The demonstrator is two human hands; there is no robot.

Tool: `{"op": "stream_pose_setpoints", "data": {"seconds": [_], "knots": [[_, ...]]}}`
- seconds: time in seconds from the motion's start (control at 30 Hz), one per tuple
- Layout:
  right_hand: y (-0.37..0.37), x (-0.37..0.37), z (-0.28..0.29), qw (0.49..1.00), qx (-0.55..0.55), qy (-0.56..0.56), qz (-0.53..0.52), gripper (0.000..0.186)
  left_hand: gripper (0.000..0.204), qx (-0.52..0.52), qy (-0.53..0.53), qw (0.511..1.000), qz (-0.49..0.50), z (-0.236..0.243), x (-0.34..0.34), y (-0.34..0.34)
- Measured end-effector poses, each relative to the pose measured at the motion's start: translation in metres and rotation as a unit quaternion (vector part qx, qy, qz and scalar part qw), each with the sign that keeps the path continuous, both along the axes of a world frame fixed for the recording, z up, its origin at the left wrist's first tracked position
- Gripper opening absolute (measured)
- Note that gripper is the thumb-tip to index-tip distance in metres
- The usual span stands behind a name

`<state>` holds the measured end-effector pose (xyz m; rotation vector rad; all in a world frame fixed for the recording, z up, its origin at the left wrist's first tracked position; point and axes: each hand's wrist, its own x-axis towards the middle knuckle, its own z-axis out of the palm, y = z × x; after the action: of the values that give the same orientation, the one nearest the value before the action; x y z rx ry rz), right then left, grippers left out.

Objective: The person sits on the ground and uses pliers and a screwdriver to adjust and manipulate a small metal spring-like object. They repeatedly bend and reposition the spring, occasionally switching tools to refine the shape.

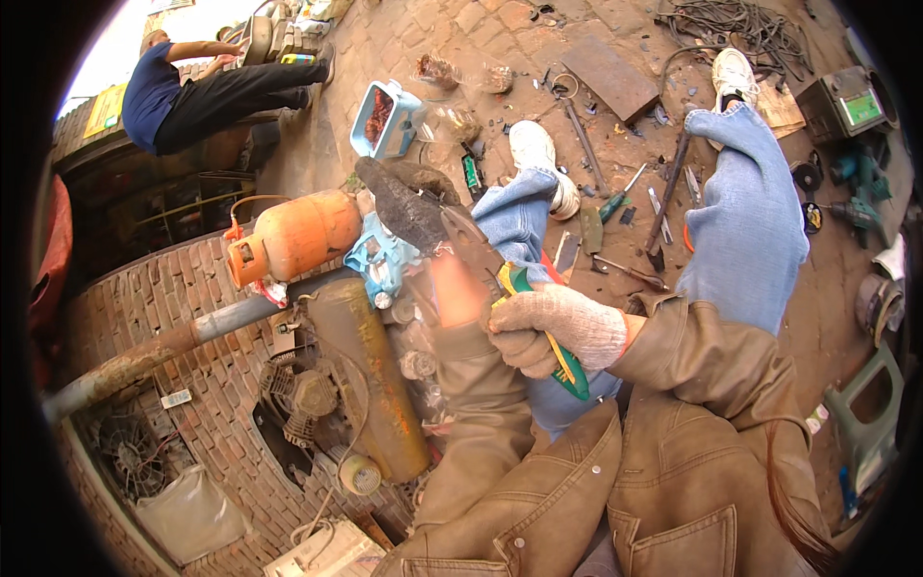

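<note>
A dusty paved yard (413, 29) is being looked down on, strewn with tools and scrap. Across it, the wearer's legs in blue jeans (745, 216) are being held apart. At the upper left, another person (168, 106) in a dark blue top is sitting. Lower on the left, a rusty yellowish tank (370, 394) is lying beside an orange gas cylinder (303, 236). Farther up, a pale blue basin (386, 120) is holding reddish-brown pieces.

In the middle, two gloved hands are being held close together. The right hand (556, 327), in a pale knitted glove, is being kept curled firmly round the handles of a plier-like tool (471, 245). The left hand (409, 200), in a dark, grimy glove, is being held just beyond the tool's metal head with fingers fairly straight; whether anything is being gripped there cannot be told.

The tool is being angled toward the left glove, in front of the near knee. It is probably stiff, sturdy and weighted toward the head; its green-and-yellow handles are likely offering the safest, least slippery hold. Smallest, a green-handled screwdriver (612, 207) is lying between the feet.
</note>
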<state>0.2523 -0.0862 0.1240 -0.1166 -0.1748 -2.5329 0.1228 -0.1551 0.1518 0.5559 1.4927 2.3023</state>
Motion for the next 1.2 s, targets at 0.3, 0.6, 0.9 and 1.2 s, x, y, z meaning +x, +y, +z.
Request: {"op": "stream_pose_setpoints", "data": {"seconds": [0.3, 0.6, 0.9, 1.2], "knots": [[0.032, 0.012, 0.005, 0.954, 0.296, -0.025, -0.048, 0.016, 0.033, -0.183, -0.154, 0.971, 0.020, 0.000, -0.069, 0.032], [0.046, 0.016, -0.008, 0.966, 0.210, 0.036, -0.145, 0.045, 0.031, -0.211, -0.245, 0.946, -0.020, -0.010, -0.054, 0.047], [0.060, 0.012, 0.006, 0.890, 0.418, -0.009, -0.181, 0.049, 0.082, -0.197, -0.186, 0.946, -0.176, -0.020, -0.049, 0.045], [0.063, 0.008, -0.003, 0.776, 0.595, -0.060, -0.202, 0.043, 0.056, -0.137, -0.220, 0.931, -0.257, -0.025, -0.001, 0.051]]}}
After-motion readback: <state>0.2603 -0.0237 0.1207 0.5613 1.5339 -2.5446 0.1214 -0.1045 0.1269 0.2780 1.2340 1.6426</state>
